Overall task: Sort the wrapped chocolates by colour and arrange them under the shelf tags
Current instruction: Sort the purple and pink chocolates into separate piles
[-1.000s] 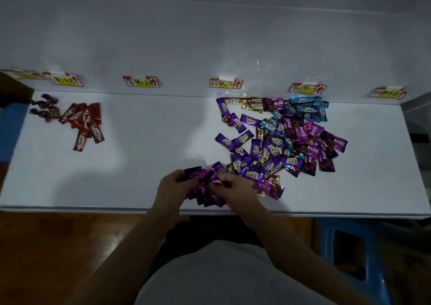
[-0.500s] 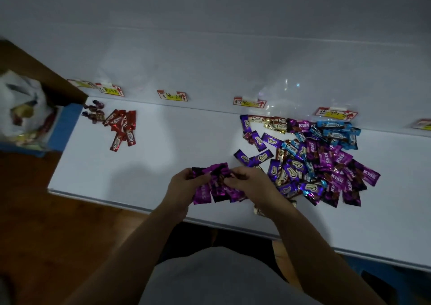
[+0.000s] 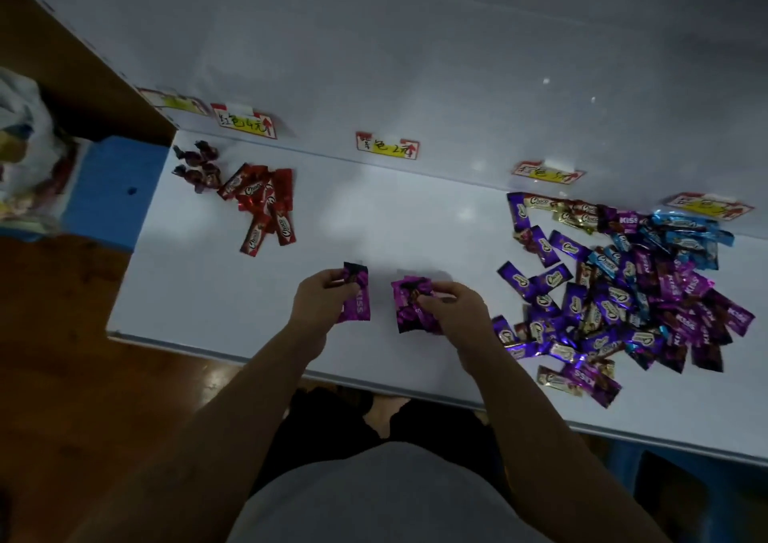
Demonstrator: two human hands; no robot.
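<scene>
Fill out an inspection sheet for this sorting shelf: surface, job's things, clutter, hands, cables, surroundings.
Surface: white shelf board, with price tags along its back edge.
Job's things: red chocolates lie in a group near the left end, with dark twist-wrapped sweets beside them. A mixed pile of purple, blue and gold ones lies unsorted at the right.
Clutter: nothing seen.
Hands: left hand holds a KISS chocolate. Right hand holds a magenta bunch. Both are low over the front of the board.
Cables: nothing seen.
Surroundings: plastic bag and blue box at the left, wooden floor below.
</scene>
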